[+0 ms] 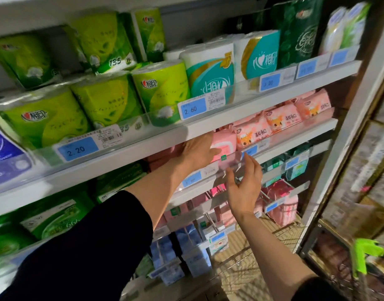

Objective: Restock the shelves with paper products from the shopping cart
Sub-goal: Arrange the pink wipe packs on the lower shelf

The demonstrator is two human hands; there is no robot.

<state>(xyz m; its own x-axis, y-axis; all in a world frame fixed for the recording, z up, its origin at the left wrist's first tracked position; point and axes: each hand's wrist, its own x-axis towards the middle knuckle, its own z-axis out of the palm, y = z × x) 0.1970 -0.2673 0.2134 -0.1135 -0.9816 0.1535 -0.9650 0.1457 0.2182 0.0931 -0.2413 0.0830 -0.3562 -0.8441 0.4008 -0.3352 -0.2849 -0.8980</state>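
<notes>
Fingers of the left hand [199,151] lie straight on a pink pack [222,146], pushing it into the shelf [295,135].
Right hand [244,183] is loosely spread, holding nothing, just below the clear shelf guard [232,160], probably to steady it. Cart [262,253] stands below.

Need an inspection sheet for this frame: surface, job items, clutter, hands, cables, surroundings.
Surface: white middle shelf with a clear front rail and blue price tags.
Job's things: pink pack at the shelf front, beside a row of pink wipe packs.
Clutter: nothing seen.
Grippers: left hand reaches under the upper shelf, fingers straight against the pink pack; right hand open, fingers at the clear rail, holding nothing.
Cables: nothing seen.
Surroundings: green roll packs and teal roll packs on the upper shelf, blue packs lower down, wire shopping cart at lower right.
</notes>
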